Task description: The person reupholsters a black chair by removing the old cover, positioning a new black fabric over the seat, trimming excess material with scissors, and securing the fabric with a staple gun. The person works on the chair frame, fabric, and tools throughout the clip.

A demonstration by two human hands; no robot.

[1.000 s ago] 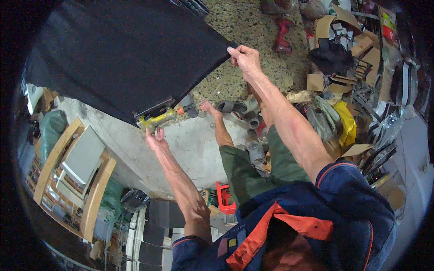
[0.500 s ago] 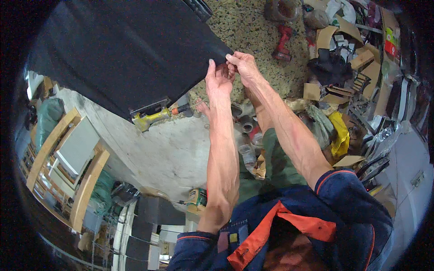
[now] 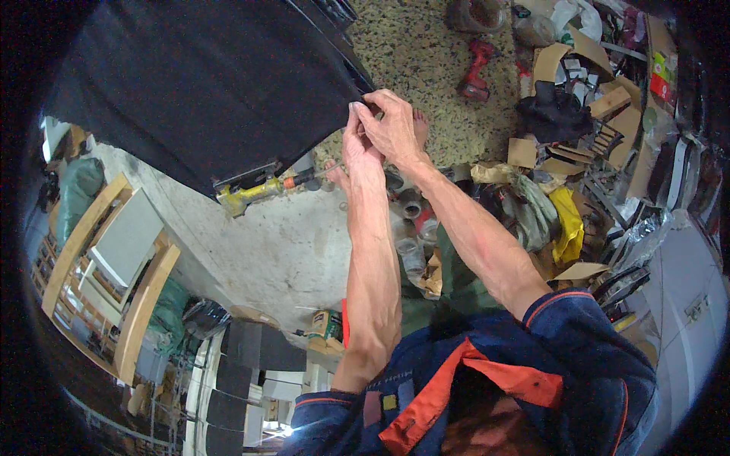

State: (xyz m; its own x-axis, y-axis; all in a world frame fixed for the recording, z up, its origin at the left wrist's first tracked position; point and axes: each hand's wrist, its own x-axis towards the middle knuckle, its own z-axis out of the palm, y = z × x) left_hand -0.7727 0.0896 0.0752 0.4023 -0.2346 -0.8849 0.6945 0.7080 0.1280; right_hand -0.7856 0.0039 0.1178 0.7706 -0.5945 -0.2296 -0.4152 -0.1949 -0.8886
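Note:
A broad black fabric sheet [image 3: 205, 83] stretches over the upper left. At its right corner both my hands come together, partly overlapping. My left hand [image 3: 360, 143] is closed, thumb up against the fabric's edge; its other fingers are partly hidden behind the right hand. Bent over the same corner, my right hand [image 3: 394, 128] pinches the edge with thumb and fingers. A yellow air stapler [image 3: 255, 194] with an orange hose fitting lies by the sheet's lower edge, left of my hands.
A red cordless drill [image 3: 477, 72] lies on the speckled floor [image 3: 411, 45] at the upper right. Beyond it are a plastic tub [image 3: 477, 15], cardboard boxes [image 3: 601, 91] and a yellow bag [image 3: 567, 220]. Wooden frame pieces [image 3: 148, 311] stand at the left.
Both hands have shifted slightly left, and the right hand has turned over the left one. The sheet's corner has drawn back and folded inward; a dark frame edge shows above it.

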